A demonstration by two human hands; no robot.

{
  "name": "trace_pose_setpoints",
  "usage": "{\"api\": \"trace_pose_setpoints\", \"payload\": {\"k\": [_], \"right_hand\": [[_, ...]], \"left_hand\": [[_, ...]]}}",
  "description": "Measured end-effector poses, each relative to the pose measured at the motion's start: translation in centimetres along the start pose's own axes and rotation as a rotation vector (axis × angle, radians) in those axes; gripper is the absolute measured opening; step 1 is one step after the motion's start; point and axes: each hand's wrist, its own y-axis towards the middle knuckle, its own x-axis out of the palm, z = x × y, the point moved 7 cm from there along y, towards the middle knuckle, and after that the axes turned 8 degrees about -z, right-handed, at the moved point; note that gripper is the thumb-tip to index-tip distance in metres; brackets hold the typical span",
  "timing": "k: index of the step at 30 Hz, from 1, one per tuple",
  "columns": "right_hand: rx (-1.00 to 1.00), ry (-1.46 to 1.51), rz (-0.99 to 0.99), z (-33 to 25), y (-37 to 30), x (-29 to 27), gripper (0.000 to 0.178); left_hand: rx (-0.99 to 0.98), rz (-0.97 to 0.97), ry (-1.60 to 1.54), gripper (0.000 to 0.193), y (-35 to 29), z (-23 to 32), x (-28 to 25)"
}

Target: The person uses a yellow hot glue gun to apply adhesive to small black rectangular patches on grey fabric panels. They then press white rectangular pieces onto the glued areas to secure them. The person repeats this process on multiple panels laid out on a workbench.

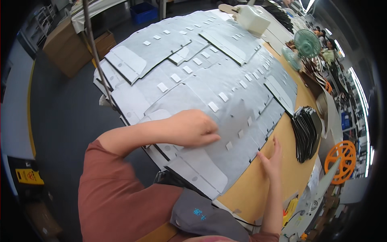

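Observation:
Grey sheet pieces (169,121) with dark edges lie side by side across the tabletop, with small white rectangular labels (213,106) in rows on them. My left hand (197,129) is closed over the near part of the sheets, its fingers curled under; whatever it may hold is hidden. At the right edge of the nearest sheet, my right hand (272,159) has its thumb and fingers apart and holds nothing. Its thumb is close to a small dark notch on that edge. Paler pieces with rounded corners (197,171) lie along the near left side.
A stack of dark cut pieces (306,131) rests on the brown tabletop (238,189) at the right. Farther back are a white plastic container (253,20) and a green fan (307,43). A thin upright pole (92,44) rises by the left edge. An orange wheel (340,162) stands at far right.

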Motion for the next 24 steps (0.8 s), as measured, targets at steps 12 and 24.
{"api": "trace_pose_setpoints", "payload": {"k": [12,24], "right_hand": [[0.208,0.72,-0.657,-2.6,8.7,2.9,0.052],[-0.059,0.548,-0.513,-21.1,16.6,5.7,0.037]], "left_hand": [[0.194,0.028,0.067,0.028,-4.2,2.3,-5.4],[-0.651,0.367,-0.058,0.039,-12.8,-18.3,-16.2]]}}
